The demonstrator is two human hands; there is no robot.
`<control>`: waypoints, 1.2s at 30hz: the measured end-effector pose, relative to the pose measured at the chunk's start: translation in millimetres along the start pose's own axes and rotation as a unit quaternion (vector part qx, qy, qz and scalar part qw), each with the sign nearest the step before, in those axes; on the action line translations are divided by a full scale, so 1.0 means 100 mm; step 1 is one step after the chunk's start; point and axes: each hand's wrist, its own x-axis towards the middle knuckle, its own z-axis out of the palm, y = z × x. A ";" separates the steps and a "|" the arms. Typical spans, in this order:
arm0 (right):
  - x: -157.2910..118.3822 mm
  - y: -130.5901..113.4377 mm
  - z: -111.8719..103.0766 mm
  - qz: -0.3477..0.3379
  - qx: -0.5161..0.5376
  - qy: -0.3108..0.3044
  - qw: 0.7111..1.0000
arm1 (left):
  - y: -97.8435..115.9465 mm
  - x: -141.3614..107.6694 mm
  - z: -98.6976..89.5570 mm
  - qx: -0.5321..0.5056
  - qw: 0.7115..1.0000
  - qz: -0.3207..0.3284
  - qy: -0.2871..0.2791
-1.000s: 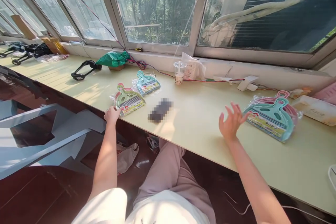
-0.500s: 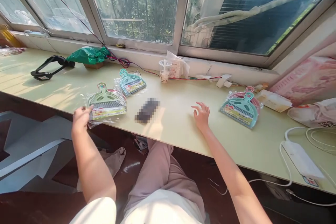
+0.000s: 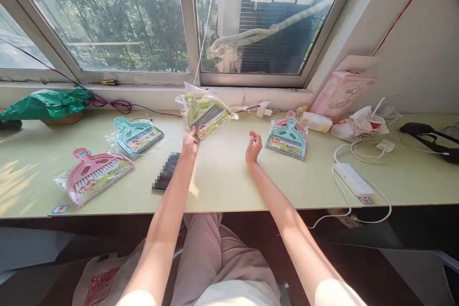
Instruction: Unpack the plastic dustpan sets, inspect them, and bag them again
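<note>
My left hand (image 3: 190, 143) grips the lower left edge of a green dustpan and brush set (image 3: 206, 114) in clear wrapping, raised above the table. My right hand (image 3: 254, 146) is over the table with fingers half curled, nothing in it. Just right of it lies a blue dustpan set (image 3: 288, 138) on top of a pink one (image 3: 291, 115), of which only the edges show. On the left are a wrapped pink dustpan set (image 3: 100, 174) and a blue-green one (image 3: 138, 136). The green set hides most of what stands behind it.
A dark, partly pixelated object (image 3: 167, 172) lies beside my left forearm. A white power strip (image 3: 353, 180) with looping cables is on the right. Along the back are a green plastic bag (image 3: 50, 103), a cable bundle (image 3: 120, 105), a small box (image 3: 315, 122) and a pink box (image 3: 342, 93).
My left hand has lifted the green dustpan set off the left pile and carried it right, uncovering the pink one. My view has turned to the right.
</note>
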 end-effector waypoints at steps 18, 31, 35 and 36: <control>0.00 0.15 0.27 0.262 0.231 -0.161 0.923 | -1.07 0.17 -0.17 0.061 0.949 -0.233 -0.204; 0.02 0.09 0.17 0.302 0.248 -0.110 0.914 | -1.03 0.08 -0.06 0.014 0.949 -0.227 -0.220; 0.04 0.12 0.17 0.318 0.281 -0.103 0.900 | -1.00 0.06 -0.05 0.006 0.946 -0.259 -0.194; 0.05 0.13 0.17 0.315 0.272 -0.093 0.905 | -0.99 0.04 -0.05 0.005 0.945 -0.267 -0.191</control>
